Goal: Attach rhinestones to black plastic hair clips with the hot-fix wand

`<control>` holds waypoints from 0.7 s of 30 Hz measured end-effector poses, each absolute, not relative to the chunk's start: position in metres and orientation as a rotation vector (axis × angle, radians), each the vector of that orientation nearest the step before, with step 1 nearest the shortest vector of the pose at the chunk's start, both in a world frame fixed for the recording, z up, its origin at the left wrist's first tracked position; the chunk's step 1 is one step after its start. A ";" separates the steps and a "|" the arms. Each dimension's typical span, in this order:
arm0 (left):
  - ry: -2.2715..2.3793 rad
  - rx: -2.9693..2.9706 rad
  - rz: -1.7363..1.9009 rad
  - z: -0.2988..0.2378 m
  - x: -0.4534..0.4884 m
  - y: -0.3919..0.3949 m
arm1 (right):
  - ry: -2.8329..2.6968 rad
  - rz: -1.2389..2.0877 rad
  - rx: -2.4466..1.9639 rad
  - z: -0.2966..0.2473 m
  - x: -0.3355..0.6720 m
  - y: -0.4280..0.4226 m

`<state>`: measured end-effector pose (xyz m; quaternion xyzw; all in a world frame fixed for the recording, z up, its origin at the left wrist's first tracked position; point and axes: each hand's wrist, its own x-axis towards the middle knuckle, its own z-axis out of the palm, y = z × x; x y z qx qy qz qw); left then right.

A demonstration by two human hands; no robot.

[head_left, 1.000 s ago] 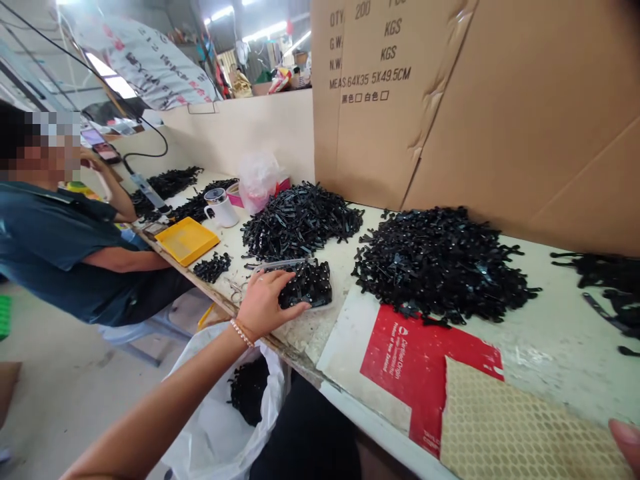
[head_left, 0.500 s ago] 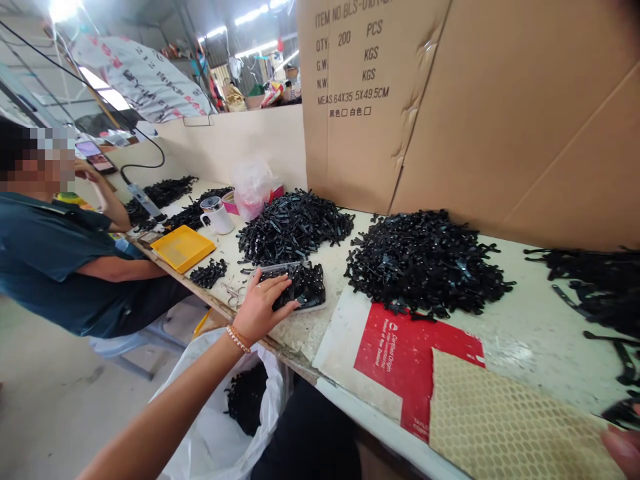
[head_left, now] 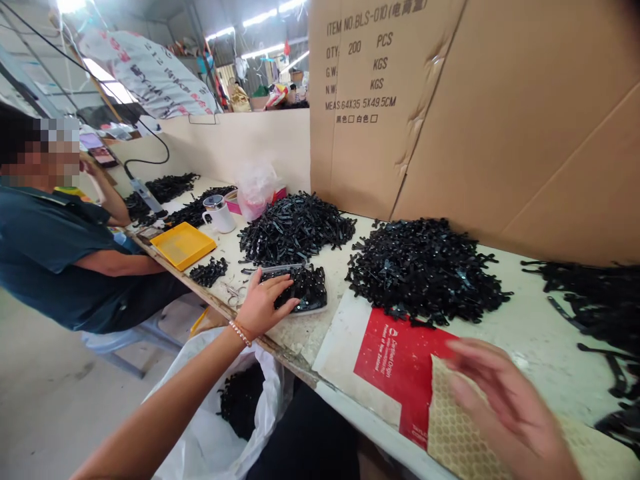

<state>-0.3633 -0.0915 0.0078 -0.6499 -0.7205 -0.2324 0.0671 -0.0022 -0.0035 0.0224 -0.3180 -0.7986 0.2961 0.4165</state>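
My left hand point(head_left: 261, 305) rests with its fingers spread on a small clear tray point(head_left: 305, 288) filled with black plastic parts near the table's front edge. My right hand point(head_left: 505, 400) is blurred by motion, fingers stretched out, hovering over a beige honeycomb mat point(head_left: 480, 433) that lies on a red and white cardboard sheet point(head_left: 395, 353). Two big heaps of black plastic parts sit behind: one heap point(head_left: 295, 227) beyond the tray, another heap point(head_left: 425, 270) further right.
A person in a dark shirt point(head_left: 55, 260) sits at the left beside a yellow tray point(head_left: 183, 243) and a white mug point(head_left: 220, 213). A tall cardboard wall point(head_left: 475, 113) backs the table. A white bag point(head_left: 225, 420) with black parts hangs below the table edge. More black parts point(head_left: 600, 293) lie at the right.
My right hand has come in from the bottom right corner to above the honeycomb mat. My left hand stays on the tray of parts.
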 end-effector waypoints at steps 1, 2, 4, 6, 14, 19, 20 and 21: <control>-2.166 -1.962 -0.709 0.007 -0.364 -0.091 | -2.057 0.802 -0.738 0.028 -0.027 0.000; -2.159 -1.965 -0.716 0.006 -0.364 -0.091 | -2.130 0.845 -0.669 0.032 -0.054 0.005; -2.144 -1.973 -0.734 0.005 -0.365 -0.091 | -2.224 0.875 -0.521 0.035 -0.108 0.017; -2.133 -1.975 -0.775 0.004 -0.366 -0.091 | -2.300 0.845 -0.397 0.029 -0.157 0.031; -2.056 -1.853 -1.116 0.005 -0.381 -0.099 | -2.635 0.534 -0.353 -0.006 -0.241 0.066; -2.064 -1.864 -1.128 0.004 -0.390 -0.100 | -2.775 0.600 -0.172 0.002 -0.241 0.076; -2.071 -1.882 -1.113 0.003 -0.389 -0.099 | -2.782 0.625 -0.141 0.004 -0.240 0.078; -2.075 -1.904 -1.093 0.002 -0.388 -0.098 | -2.787 0.644 -0.109 0.005 -0.239 0.080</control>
